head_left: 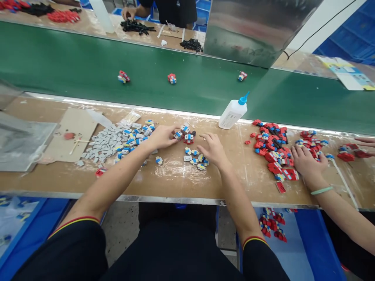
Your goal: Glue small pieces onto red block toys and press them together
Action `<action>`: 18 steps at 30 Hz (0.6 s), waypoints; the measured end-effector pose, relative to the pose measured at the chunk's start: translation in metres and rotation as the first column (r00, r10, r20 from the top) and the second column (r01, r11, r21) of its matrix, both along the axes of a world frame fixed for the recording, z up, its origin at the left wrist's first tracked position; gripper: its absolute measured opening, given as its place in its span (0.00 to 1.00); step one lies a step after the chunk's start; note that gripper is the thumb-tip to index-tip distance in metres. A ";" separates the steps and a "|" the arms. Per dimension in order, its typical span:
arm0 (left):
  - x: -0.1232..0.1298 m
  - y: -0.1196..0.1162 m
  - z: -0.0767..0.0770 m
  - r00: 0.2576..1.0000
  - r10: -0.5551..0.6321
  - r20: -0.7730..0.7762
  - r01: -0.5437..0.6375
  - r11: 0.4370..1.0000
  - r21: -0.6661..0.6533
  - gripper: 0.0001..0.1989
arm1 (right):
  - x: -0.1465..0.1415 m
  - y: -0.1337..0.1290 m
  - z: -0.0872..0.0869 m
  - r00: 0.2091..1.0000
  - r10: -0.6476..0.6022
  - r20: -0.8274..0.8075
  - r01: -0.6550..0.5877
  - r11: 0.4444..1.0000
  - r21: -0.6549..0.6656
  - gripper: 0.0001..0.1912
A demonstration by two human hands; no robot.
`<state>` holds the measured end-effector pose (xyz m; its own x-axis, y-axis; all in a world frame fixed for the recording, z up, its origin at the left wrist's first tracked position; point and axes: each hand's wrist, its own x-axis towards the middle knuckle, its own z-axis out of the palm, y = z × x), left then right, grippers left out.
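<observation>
Between my two hands, a small cluster of red, white, blue and black parts (pixel 188 137) rests on the brown table. My left hand (pixel 164 137) holds a small blue and white piece (pixel 178 135) between thumb and forefinger, at the cluster's left side. On the right of the cluster, my right hand (pixel 213 150) is open and holds nothing, its thumb and fingers apart. Several grey, blue and yellow blocks (pixel 194 159) lie just below the cluster, near the right thumb. A large pile of grey pieces (pixel 102 144) and blue-marked ones spreads left of my left hand.
A white bottle with a blue tip (pixel 233 114) stands beyond my right hand. Red parts (pixel 274 150) are heaped at right, where another person's hand (pixel 309 164) rests. The green belt (pixel 202 91) carries three assembled pieces. Cardboard (pixel 70 136) lies left; another person works across.
</observation>
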<state>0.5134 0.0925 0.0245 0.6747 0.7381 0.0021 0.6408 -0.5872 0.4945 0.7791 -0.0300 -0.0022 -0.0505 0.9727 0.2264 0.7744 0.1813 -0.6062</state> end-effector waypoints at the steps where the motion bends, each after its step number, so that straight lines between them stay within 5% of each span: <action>1: 0.001 -0.002 -0.001 0.999 0.020 0.029 -0.020 1.000 -0.006 0.26 | -0.011 0.014 0.004 0.998 0.057 -0.026 -0.058 0.997 -0.043 0.22; 7: 0.003 -0.011 -0.005 0.983 0.127 0.130 -0.124 0.992 -0.031 0.16 | -0.032 0.056 0.005 0.977 0.059 -0.204 -0.085 0.989 -0.117 0.11; 11: -0.011 -0.013 0.001 0.940 0.206 0.272 -0.169 0.973 -0.155 0.23 | -0.018 0.040 -0.001 0.903 -0.015 -0.429 -0.031 0.994 -0.101 0.17; 15: -0.022 -0.023 0.011 0.839 0.266 0.474 -0.064 0.914 -0.400 0.31 | -0.008 0.016 0.008 0.798 -0.028 -0.602 -0.029 0.996 -0.084 0.28; 18: -0.022 -0.033 0.018 0.821 0.261 0.508 -0.018 0.901 -0.434 0.31 | -0.009 0.005 0.018 0.688 -0.046 -0.725 -0.038 0.994 -0.099 0.31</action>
